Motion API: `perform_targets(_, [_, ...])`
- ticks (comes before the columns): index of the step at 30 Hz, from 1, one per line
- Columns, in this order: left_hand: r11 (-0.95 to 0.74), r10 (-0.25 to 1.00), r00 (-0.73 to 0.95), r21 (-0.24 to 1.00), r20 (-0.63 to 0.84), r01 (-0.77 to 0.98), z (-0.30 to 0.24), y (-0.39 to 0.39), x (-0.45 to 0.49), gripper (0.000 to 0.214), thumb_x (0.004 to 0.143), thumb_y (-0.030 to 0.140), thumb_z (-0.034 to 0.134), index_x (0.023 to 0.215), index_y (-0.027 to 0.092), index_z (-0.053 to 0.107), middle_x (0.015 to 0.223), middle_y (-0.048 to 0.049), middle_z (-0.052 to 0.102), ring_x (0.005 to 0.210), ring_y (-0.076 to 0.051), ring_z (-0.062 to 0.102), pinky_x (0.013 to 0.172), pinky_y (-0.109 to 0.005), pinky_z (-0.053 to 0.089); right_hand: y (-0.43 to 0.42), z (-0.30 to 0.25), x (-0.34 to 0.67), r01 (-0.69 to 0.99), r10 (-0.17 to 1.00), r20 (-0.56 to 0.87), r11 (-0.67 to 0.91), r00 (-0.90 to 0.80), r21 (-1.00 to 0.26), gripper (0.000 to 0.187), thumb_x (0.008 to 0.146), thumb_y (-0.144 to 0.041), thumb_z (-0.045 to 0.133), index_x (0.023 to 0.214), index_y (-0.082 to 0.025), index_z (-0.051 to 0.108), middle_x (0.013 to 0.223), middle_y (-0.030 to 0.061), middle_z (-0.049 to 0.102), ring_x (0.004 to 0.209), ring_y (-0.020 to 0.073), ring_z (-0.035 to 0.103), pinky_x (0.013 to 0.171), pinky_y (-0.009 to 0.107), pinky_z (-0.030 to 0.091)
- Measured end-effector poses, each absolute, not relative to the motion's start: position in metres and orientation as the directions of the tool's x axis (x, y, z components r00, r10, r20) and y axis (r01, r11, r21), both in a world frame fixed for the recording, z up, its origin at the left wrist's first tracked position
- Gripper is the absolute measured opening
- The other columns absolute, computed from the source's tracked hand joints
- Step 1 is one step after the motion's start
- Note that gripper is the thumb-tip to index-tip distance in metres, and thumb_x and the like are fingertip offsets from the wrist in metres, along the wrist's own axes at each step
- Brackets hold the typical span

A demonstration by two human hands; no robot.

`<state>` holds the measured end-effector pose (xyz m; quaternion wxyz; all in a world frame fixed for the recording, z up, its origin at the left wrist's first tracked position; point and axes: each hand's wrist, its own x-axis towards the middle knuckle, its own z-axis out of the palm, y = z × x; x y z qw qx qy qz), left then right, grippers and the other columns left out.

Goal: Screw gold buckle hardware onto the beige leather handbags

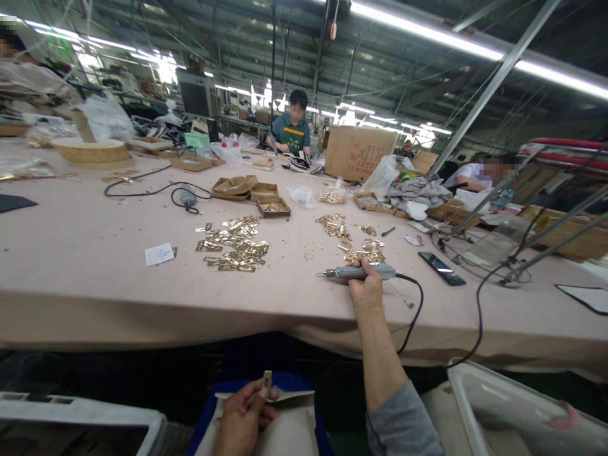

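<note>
My right hand (367, 288) is wrapped around a grey electric screwdriver (346, 272) just above the table, its thin bit pointing left and a black cord trailing from its rear. Low in front of me, my left hand (244, 411) pinches a small gold metal plate (266, 380) with a slot, held upright over a beige piece of material (289, 421) on my lap. A pile of similar gold slotted plates (237, 244) lies on the table to the left of the screwdriver. Small gold parts (373, 250) are heaped right behind my right hand.
Beyond the piles stands a small cardboard box (273, 208) of tiny parts. A white label card (159, 254) lies left, a black phone (441, 268) right. Another screwdriver (187, 196) rests farther back. White bins (517, 405) flank me below the table edge. A person (295, 130) works across the table.
</note>
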<state>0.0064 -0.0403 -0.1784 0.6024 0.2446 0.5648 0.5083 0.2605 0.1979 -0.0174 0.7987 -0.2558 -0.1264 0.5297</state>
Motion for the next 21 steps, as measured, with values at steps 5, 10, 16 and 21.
perform_targets(5, [0.366, 0.889, -0.156, 0.872, -0.431, -0.324, -0.175, -0.042, 0.006, 0.061, 0.061, 0.068, 0.084, 0.090, 0.015, 0.078, 0.086, -0.0126, 0.078, 0.054, -0.018, 0.066, 0.049, -0.025, 0.047, 0.198, -0.018, 0.261, -0.766, 0.911, -0.056, 0.309, 0.409, -0.564, 0.022, 0.083, -0.018, 0.076, 0.085, -0.019, 0.054, 0.078, -0.0046, 0.059, 0.065, 0.0099, 0.056, 0.071, 0.031, 0.059])
perform_targets(10, [0.379, 0.882, -0.151, 0.863, -0.446, -0.334, -0.167, -0.044, 0.007, 0.063, 0.059, 0.069, 0.084, 0.087, 0.013, 0.078, 0.082, -0.0132, 0.078, 0.055, -0.019, 0.067, 0.051, -0.026, 0.049, 0.198, -0.018, 0.260, -0.748, 0.904, -0.051, 0.319, 0.425, -0.582, 0.024, 0.083, -0.020, 0.077, 0.087, -0.020, 0.053, 0.079, -0.0045, 0.060, 0.064, 0.0101, 0.056, 0.070, 0.031, 0.059])
perform_targets(16, [0.376, 0.882, -0.145, 0.854, -0.449, -0.360, -0.166, -0.043, 0.007, 0.066, 0.057, 0.069, 0.086, 0.091, 0.013, 0.079, 0.086, -0.0134, 0.079, 0.056, -0.019, 0.068, 0.052, -0.026, 0.050, 0.200, -0.018, 0.259, -0.720, 0.885, -0.051, 0.341, 0.462, -0.604, 0.026, 0.081, -0.016, 0.077, 0.088, -0.020, 0.053, 0.077, -0.0057, 0.059, 0.062, 0.0101, 0.055, 0.069, 0.031, 0.058])
perform_targets(21, [0.371, 0.887, -0.145, 0.862, -0.439, -0.345, -0.170, -0.044, 0.006, 0.067, 0.056, 0.072, 0.085, 0.088, 0.014, 0.078, 0.078, -0.0123, 0.078, 0.055, -0.019, 0.067, 0.052, -0.026, 0.050, 0.199, -0.018, 0.261, -0.726, 0.885, -0.053, 0.343, 0.462, -0.596, 0.027, 0.078, -0.008, 0.075, 0.089, -0.020, 0.053, 0.077, -0.0063, 0.059, 0.062, 0.0095, 0.055, 0.069, 0.031, 0.058])
